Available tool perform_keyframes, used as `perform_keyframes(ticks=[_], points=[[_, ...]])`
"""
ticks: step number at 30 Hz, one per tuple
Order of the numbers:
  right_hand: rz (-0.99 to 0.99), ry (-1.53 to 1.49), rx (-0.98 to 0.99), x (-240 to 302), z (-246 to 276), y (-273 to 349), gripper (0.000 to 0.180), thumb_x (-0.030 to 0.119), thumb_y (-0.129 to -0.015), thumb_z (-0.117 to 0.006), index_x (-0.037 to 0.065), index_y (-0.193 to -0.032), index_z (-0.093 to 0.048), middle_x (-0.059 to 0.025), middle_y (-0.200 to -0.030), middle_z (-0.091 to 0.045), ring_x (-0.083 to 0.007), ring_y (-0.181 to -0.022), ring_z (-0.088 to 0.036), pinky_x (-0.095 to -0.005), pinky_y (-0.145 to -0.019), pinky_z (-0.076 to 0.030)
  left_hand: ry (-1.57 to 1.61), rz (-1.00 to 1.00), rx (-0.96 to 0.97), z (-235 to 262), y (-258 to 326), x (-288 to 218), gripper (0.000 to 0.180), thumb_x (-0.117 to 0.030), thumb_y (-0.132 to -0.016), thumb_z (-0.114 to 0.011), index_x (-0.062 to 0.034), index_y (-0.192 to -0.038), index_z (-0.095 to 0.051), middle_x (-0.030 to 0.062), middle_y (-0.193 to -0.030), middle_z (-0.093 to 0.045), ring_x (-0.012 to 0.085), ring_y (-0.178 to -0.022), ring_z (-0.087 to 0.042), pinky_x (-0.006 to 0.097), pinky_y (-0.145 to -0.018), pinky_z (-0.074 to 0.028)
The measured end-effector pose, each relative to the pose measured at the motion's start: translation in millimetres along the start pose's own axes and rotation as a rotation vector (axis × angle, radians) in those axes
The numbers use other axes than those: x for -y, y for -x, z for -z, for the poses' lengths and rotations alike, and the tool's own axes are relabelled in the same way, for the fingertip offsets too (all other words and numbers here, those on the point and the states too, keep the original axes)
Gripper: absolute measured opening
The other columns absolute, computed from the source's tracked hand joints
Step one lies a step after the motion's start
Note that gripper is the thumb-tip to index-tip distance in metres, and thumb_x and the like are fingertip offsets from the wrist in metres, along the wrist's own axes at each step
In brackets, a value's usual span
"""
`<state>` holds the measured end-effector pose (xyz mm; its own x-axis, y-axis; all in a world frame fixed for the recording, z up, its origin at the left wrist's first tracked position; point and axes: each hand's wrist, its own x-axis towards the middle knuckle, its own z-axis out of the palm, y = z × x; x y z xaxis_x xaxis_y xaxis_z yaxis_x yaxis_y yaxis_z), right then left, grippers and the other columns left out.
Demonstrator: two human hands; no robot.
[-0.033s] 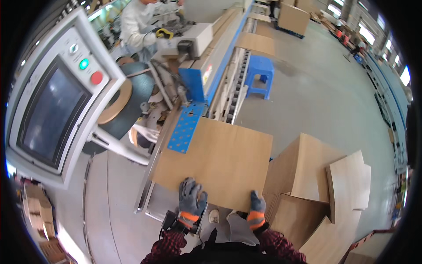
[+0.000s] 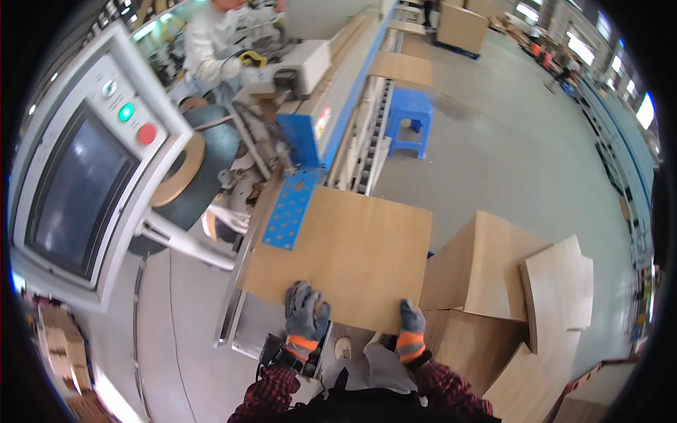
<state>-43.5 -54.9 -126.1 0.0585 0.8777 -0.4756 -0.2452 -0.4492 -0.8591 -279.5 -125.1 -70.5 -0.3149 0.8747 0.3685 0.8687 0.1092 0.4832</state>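
A rectangular wood-grain panel (image 2: 352,254) lies flat on the near end of a long machine, its far left part passing by a blue perforated plate (image 2: 290,211). My left hand (image 2: 307,310), in a grey work glove with an orange cuff, rests on the panel's near edge with its fingers stretched out over the top face. At the near right corner my right hand (image 2: 411,328), gloved alike, grips the edge; the thumb is on top and the other fingers are hidden below.
Stacked panels (image 2: 486,275) stand close on my right, some lying askew. A control console (image 2: 84,176) with a dark screen juts in at left. Beyond are a blue stool (image 2: 409,120), a roller track (image 2: 377,127) and a person in white (image 2: 208,46) behind the machine.
The whole view has shifted slightly to the left. Both hands keep their places on the panel, which shows no clear movement against the machine.
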Motion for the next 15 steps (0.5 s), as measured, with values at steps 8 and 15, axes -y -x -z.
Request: perform_keyframes(ticks=[8,15], points=[[0.154,0.257,-0.025,48,-25,-87,0.044,0.04,-0.081,-0.057,-0.002,-0.094,-0.06,-0.0118,-0.082,-0.062,-0.0242,-0.074,-0.055,-0.0355,-0.07,-0.042,-0.11,-0.09,-0.074,-59,-91,-11,0.035,-0.03,-0.076,-0.059,0.0035,-0.086,-0.056,0.0218,-0.111,-0.048,0.0371,-0.11,-0.041,0.045,-0.094,-0.033],[0.672,0.669,-0.723,97,143,-84,0.033,0.029,-0.076,-0.063,0.003,-0.097,-0.058,-0.0152,-0.097,-0.057,-0.028,-0.093,-0.052,-0.0386,-0.083,-0.041,-0.247,-0.137,-0.029,-96,-153,-7,0.045,-0.033,-0.079,-0.056,0.0085,-0.095,-0.054,0.0263,-0.115,-0.046,0.0397,-0.111,-0.039,0.045,-0.094,-0.033]])
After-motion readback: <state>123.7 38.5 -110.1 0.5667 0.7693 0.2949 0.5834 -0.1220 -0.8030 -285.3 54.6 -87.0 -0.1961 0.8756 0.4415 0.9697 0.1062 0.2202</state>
